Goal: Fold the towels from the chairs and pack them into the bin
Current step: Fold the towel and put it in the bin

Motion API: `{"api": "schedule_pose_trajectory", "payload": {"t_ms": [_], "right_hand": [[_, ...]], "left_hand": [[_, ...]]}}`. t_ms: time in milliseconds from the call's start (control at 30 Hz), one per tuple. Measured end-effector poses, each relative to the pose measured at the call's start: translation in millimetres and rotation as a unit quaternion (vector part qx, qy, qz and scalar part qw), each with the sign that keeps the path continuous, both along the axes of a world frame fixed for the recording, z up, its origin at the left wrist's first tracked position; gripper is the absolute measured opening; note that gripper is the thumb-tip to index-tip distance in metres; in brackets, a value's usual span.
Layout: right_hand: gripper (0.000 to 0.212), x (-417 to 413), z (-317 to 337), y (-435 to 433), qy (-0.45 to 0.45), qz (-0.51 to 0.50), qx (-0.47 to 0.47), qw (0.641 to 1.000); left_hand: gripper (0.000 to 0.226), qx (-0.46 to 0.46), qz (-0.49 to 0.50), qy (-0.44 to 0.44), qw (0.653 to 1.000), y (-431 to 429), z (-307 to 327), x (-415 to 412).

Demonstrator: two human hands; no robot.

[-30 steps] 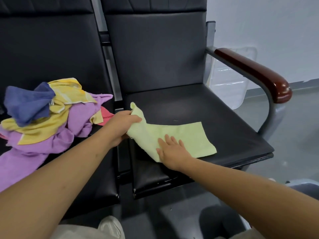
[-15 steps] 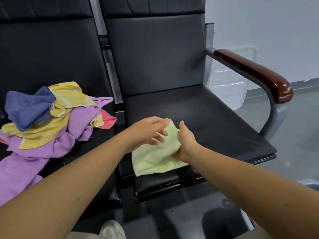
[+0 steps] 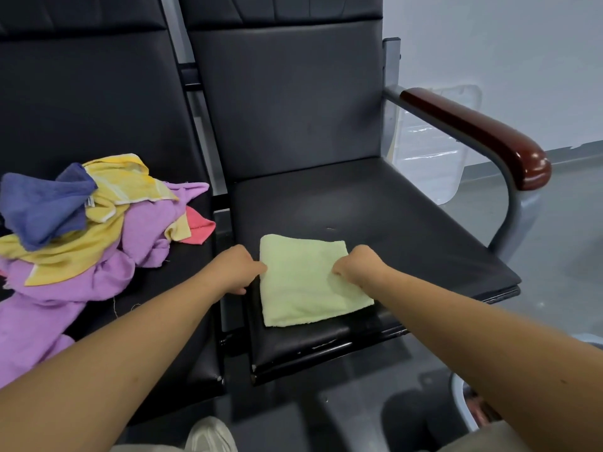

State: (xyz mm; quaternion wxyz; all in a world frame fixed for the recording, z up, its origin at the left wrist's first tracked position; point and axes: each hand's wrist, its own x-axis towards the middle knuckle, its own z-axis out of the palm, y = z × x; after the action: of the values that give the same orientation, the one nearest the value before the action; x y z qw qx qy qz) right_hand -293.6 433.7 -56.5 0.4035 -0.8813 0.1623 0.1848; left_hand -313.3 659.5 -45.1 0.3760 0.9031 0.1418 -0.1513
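The black seat (image 3: 408,230) fills the middle of the view and carries the work; on the neighbouring seat, out at 9 o'clock, the pile of loose towels (image 3: 98,243) lies in a heap of purple, yellow, blue and pink, none of it folded; a grey curved rim (image 3: 456,398) at 5 o'clock is probably the bin, though too little shows to be sure. The green towel (image 3: 303,288) lies flat near the seat's front edge, folded to a rough square with fairly even layers. The left grip (image 3: 236,269) is curled at the towel's 9 o'clock edge, thumb and fingers pinching the cloth; the right grip (image 3: 359,265) is curled over the 3 o'clock edge and holds it likewise. The fold looks about done; to finish well, draw both edges outward evenly so the layers lie taut; check that the corners at 6 o'clock line up; then lift with both sides supported so the square does not fall open on its way toward 5 o'clock.
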Motion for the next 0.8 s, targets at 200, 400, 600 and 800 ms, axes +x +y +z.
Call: {"api": "schedule_pose_trajectory", "payload": {"t_ms": [200,400,600,800], "right_hand": [[0.030,1.8,-5.3,-1.4,-0.034,0.038,-0.043,0.998],[0.019,6.1,-5.0,-12.2,-0.009,-0.082,0.119,0.989],[0.027,5.8,-13.7,-17.0,-0.023,-0.016,0.073,0.997],[0.048,4.3,-16.7,-21.6,0.012,-0.059,0.150,0.987]], "left_hand": [[0.032,-0.031,0.044,-0.003,0.999,-8.5,-14.0,7.4],[0.040,0.040,0.022,0.021,0.999,-17.7,-18.4,10.9],[0.029,-0.191,0.085,0.065,0.976,-32.8,-8.0,7.7],[0.039,-0.498,0.085,0.089,0.858,-56.1,33.7,-7.6]]}}
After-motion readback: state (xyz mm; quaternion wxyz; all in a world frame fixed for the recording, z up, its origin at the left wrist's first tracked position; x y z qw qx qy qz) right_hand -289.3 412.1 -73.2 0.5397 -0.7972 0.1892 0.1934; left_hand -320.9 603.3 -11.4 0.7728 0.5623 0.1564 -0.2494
